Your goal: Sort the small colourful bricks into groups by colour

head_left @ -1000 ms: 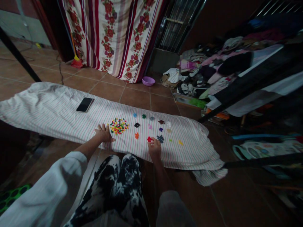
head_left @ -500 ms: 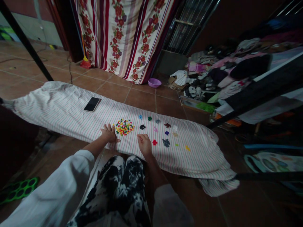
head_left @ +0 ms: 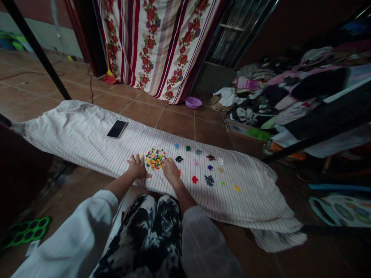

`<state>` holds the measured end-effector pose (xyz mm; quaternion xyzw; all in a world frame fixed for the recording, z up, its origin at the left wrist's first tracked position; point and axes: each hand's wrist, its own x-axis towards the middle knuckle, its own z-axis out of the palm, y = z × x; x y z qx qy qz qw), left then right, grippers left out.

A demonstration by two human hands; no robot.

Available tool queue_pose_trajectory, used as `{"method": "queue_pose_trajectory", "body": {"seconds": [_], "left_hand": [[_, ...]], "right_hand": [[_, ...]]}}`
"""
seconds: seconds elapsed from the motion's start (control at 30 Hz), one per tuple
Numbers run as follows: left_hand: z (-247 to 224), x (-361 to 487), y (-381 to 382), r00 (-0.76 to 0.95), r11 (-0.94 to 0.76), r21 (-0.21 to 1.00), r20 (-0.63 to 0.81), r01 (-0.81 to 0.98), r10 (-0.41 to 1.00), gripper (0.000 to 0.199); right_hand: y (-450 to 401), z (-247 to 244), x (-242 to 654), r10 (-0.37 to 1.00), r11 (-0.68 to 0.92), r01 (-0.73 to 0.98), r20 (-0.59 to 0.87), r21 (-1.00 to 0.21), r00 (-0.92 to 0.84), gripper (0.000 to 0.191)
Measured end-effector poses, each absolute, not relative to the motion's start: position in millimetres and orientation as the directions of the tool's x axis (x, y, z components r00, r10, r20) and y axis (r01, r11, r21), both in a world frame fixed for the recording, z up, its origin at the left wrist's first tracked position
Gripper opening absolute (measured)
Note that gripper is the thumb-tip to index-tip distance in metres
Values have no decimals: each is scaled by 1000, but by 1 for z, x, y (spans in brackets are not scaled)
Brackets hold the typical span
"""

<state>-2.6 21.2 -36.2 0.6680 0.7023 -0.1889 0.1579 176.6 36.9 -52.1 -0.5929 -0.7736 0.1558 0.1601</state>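
Resting left hand (head_left: 137,168), splayed flat, on striped cloth (head_left: 87,133) at eight o'clock of multicoloured pile (head_left: 155,159); holding right hand (head_left: 171,170), bent-fingered, at pile's four o'clock edge; cannot tell whether gripping anything; seeing phone (head_left: 117,129) toward ten.

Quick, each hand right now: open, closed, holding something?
Left hand: open, fingers spread on the striped cloth beside the multicoloured pile.
Right hand: fingers bent at the pile's right edge; whether it holds a piece cannot be told.
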Motion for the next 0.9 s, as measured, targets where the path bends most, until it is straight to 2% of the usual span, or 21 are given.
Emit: {"method": "queue_pose_trajectory", "body": {"seconds": [0.23, 0.4, 0.63, 0.9], "left_hand": [[-31, 0, 21, -71, 34, -82, -504, 996, 861, 116], [-29, 0, 20, -65, 40, -61, -496, 997, 866, 117], [-34, -1, 20, -55, 39, -45, -466, 998, 883, 117], [-34, -3, 20, -47, 30, -43, -477, 999, 878, 121]], "right_hand": [[40, -49, 173, 963, 259, 894, 23, -366, -270, 26], [42, -53, 173, 950, 309, 875, 79, -373, -302, 23], [42, -58, 178, 926, 376, 821, 197, -429, -321, 17], [29, -58, 188, 942, 319, 784, 269, -533, -201, 15]]}}
